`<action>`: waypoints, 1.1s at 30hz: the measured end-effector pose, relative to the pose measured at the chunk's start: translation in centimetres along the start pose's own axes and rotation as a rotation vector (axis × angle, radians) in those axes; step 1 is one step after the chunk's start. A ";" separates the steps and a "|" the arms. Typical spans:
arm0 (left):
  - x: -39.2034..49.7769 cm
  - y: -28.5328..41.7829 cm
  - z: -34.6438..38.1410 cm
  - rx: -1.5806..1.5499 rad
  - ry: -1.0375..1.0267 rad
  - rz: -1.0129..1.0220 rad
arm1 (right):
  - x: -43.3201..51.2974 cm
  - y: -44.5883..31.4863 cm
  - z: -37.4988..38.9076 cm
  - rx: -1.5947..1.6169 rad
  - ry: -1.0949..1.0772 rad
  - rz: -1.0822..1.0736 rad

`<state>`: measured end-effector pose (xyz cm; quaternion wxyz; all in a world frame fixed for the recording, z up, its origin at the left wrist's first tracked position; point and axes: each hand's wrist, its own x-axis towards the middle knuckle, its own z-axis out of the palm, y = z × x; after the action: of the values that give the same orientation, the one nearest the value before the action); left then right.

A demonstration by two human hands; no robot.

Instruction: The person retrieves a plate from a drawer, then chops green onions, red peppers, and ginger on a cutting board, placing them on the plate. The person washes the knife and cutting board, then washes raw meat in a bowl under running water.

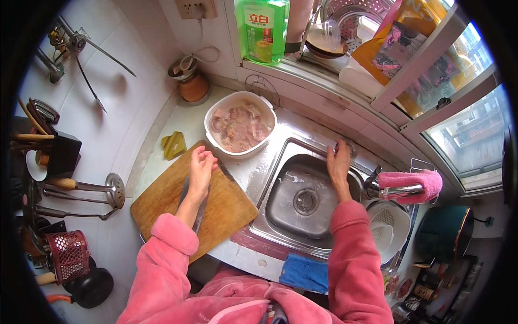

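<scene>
My left hand [201, 170] is raised over the wooden cutting board [230, 202], fingers apart and slightly curled, holding nothing. A knife with a wide dark blade [199, 216] lies on the board, partly hidden under that hand and wrist. Beyond the board stands a white plastic basin [208, 125] of raw meat pieces [243, 125] in liquid. My right hand [340, 162] reaches over the back right rim of the steel sink [283, 214]. Its fingers are at a small, clear or shiny round object [351, 150] behind the sink; whether they grip it cannot be told.
A faucet draped with a pink towel [433, 186] is right of the sink, above white strainer baskets [398, 239]. A blue cloth [304, 272] lies at the counter's front edge. A yellow-green holder [174, 146] sits left of the basin. Utensils hang on the left wall.
</scene>
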<state>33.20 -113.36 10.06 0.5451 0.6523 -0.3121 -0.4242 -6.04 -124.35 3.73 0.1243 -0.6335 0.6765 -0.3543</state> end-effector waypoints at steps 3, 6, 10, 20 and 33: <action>2.4 0.4 -0.8 0.120 0.036 0.030 | -1.5 -4.5 3.1 0.276 -0.144 0.076; 5.2 0.4 -1.4 0.218 0.040 0.025 | -1.8 -7.6 6.6 0.429 -0.240 0.167; 8.5 1.4 -1.2 0.163 0.012 -0.116 | -0.9 -13.9 7.8 0.576 -0.417 0.353; 13.4 0.7 -0.5 0.491 -0.073 -0.051 | 0.6 -16.0 10.7 0.593 -0.661 0.513; 7.3 -0.7 2.3 0.506 -0.081 0.024 | -4.1 -14.0 4.5 0.541 -0.530 0.553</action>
<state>34.35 -120.58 7.74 0.3565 0.7469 -0.4374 -0.3518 8.18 -121.19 8.30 0.5433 -0.4428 0.6483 -0.2974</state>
